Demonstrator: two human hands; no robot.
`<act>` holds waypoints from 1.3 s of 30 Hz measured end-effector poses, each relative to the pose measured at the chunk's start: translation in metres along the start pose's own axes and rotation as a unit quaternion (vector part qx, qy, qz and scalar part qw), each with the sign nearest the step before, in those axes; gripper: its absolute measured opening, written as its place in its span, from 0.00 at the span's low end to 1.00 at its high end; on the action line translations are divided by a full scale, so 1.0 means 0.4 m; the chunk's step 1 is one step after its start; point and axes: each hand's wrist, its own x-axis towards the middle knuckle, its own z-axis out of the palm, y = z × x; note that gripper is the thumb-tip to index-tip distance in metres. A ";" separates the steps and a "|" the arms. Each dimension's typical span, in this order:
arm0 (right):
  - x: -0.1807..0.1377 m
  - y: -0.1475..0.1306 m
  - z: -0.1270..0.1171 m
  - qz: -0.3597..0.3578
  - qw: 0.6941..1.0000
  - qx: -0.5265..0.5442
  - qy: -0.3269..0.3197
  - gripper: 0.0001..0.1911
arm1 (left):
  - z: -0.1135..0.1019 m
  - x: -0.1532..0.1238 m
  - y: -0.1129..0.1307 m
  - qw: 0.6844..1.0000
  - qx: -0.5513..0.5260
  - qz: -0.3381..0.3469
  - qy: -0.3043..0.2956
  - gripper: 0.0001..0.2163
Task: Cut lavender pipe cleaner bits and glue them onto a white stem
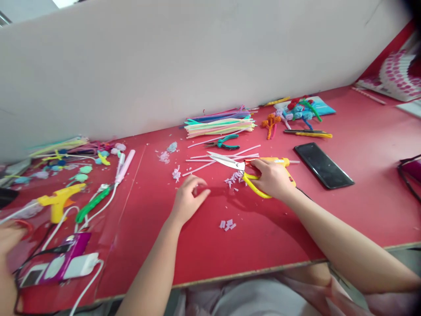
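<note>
My right hand [271, 177] grips the yellow handles of a pair of scissors [234, 167], whose blades point left and stand slightly apart. My left hand [188, 199] rests on the red table [263, 237], its fingers curled in a pinch near the tabletop; what it holds, if anything, is too small to name. Small pink cut pieces [234, 179] lie between the two hands, and more pink bits [227, 224] lie nearer to me. Thin pink sticks [223, 157] lie just behind the scissors.
A stack of coloured pipe cleaners [219, 124], teal pliers [225, 141], a yellow glue gun [279, 162], a black phone [323, 165] and pipe-cleaner flowers [299, 112] lie behind. At left, another glue gun [59, 201], cables, a purple device [70, 256] and another person's hand [8, 237].
</note>
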 end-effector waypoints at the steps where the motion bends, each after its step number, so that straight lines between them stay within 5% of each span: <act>1: 0.000 0.000 0.001 0.002 1.000 -0.001 -0.002 0.11 | 0.003 -0.007 0.014 0.998 -0.025 0.027 -0.050 0.05; 5: 0.001 -0.001 0.000 0.008 1.000 -0.005 -0.008 0.10 | 0.041 -0.030 0.065 0.989 -0.063 0.047 -0.123 0.18; 11: 0.001 -0.006 -0.008 0.016 1.000 -0.001 -0.016 0.12 | 0.050 -0.008 0.016 0.963 -0.239 -0.104 0.062 0.08; 20: -0.002 -0.019 -0.008 0.013 0.999 0.006 -0.038 0.11 | 0.021 -0.003 0.014 0.908 -0.400 -0.119 0.026 0.09; 23: -0.002 -0.017 -0.004 0.016 0.999 0.004 -0.042 0.12 | 0.001 -0.009 0.023 0.937 -0.342 -0.065 -0.006 0.17; 25: -0.002 -0.015 -0.002 0.018 0.999 0.002 -0.045 0.14 | -0.014 -0.014 0.037 0.958 -0.257 -0.001 -0.125 0.15; 27: -0.002 -0.014 0.000 0.019 0.999 0.001 -0.047 0.15 | -0.022 -0.021 0.053 0.945 -0.213 0.035 -0.247 0.09; 29: -0.001 -0.014 0.000 0.020 0.999 0.000 -0.049 0.16 | -0.020 -0.028 0.067 0.942 -0.152 0.058 -0.294 0.05; 39: 0.001 -0.015 0.005 0.026 0.998 0.001 -0.054 0.16 | 0.001 -0.041 0.068 0.972 0.023 0.084 -0.218 0.05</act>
